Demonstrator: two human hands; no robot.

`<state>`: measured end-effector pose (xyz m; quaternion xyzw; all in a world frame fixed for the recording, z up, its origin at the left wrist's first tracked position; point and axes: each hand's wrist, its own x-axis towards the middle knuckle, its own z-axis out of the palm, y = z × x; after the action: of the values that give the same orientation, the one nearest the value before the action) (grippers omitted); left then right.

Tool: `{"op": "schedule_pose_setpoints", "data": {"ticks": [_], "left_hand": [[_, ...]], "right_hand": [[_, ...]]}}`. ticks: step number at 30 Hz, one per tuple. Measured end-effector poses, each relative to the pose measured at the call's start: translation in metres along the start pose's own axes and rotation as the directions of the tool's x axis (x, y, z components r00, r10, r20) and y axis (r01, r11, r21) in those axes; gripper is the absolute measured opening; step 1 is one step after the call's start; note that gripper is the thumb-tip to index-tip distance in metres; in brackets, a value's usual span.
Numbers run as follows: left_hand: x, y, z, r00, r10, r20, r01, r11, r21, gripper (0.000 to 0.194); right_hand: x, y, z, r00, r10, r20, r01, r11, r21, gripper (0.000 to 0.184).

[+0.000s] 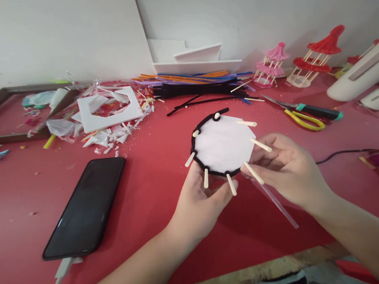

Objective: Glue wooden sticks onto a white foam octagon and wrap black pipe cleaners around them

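Held over the red table (145, 244), a many-sided white panel (225, 144) is pinched at its near edge by the left hand's (203, 201) thumb and fingers, and at its right edge by the right hand's (287, 166); pale sticks (231, 184) ring it; a fuzzy black stem (215, 171) loops around several; beyond lie more black stems (197, 88).

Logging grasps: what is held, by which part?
White polygonal panel with black fuzzy trim: left grip at near edge, right grip at right edge. Thin translucent strip: cannot tell.
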<state>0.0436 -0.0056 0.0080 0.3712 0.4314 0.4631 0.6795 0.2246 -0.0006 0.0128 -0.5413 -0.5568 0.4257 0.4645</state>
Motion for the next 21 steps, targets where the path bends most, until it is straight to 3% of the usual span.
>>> {"op": "schedule_pose_setpoints", "data": {"ticks": [5,10,21], "left_hand": [[0.0023,-0.0021,0.0026,0.998,0.042,-0.036,-0.044,0.997,-0.056,0.039],[0.0040,-0.0043,-0.0013,0.998,0.067,0.005,-0.067,0.997,-0.050,0.034],[0.0075,-0.0074,-0.0029,0.999,0.042,0.000,-0.042,0.999,-0.018,0.039]], "right_hand": [[-0.0018,0.0018,0.0046,0.997,0.080,0.001,-0.080,0.996,0.042,0.041],[-0.0036,-0.0026,0.0069,0.991,0.135,-0.019,-0.135,0.990,0.033,0.042],[-0.0051,-0.0012,0.0101,0.994,0.112,0.001,-0.112,0.994,0.001,0.043]]}}
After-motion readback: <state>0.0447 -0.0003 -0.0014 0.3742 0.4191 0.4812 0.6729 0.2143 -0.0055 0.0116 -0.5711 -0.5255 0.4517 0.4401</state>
